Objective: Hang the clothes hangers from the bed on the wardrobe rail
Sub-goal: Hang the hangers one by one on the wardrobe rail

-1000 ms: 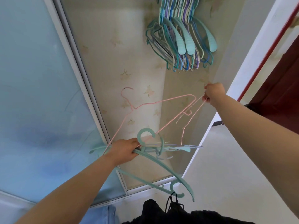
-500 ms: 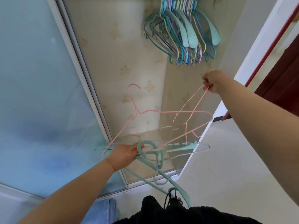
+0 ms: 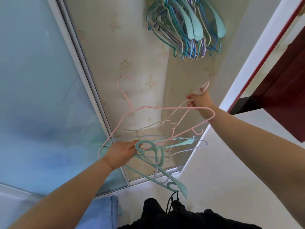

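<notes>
Left hand (image 3: pixel 120 152) grips a hanger bundle (image 3: pixel 153 151); right hand (image 3: pixel 200 101) pinches a pale pink hanger (image 3: pixel 179 113).

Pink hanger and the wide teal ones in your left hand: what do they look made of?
Pink hanger: looks like thin wire with a matte pink coating; the rod is slim and evenly bent, core unseen. Wide teal hangers, gripped by the left hand: probably moulded plastic, matte; broad flat arms and a thick hook.
</notes>
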